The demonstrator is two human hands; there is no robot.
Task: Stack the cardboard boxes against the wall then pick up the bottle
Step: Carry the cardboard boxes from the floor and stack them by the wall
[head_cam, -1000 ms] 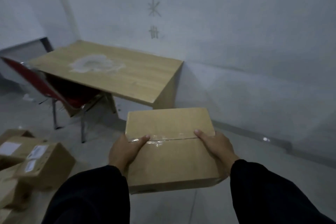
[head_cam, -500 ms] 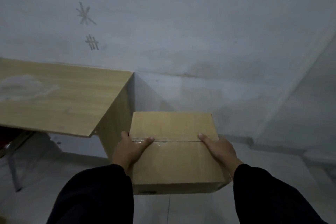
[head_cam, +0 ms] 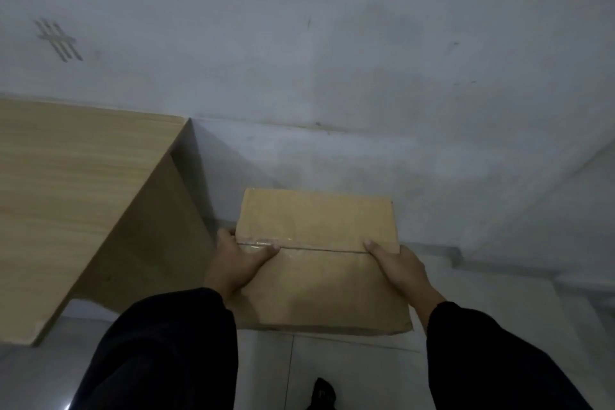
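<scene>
1. Since half a second ago the table (head_cam: 66,196) has slid left in view and the wall (head_cam: 349,53) has come closer. The cardboard box (head_cam: 319,273) is in the same two-handed hold.
2. Nearest, a dark shoe tip (head_cam: 321,393) is cut off by the bottom edge, on pale floor tiles (head_cam: 366,373). Dark sleeves (head_cam: 166,353) cover both forearms.
3. The left hand (head_cam: 238,263) grips the box's left edge and the right hand (head_cam: 399,266) its right edge. The thumbs lie on top by the taped seam, and the other fingers are hidden under the sides.
4. The box is held level above the floor, just right of the table's end panel. In this dim light I cannot tell whether its far edge touches the wall.
5. Open floor lies right of the box, up to a skirting strip (head_cam: 442,251) at the wall's foot.
6. On the wall at far left is a tally-like mark (head_cam: 58,40) — a second mark above it is cut by the frame corner.
</scene>
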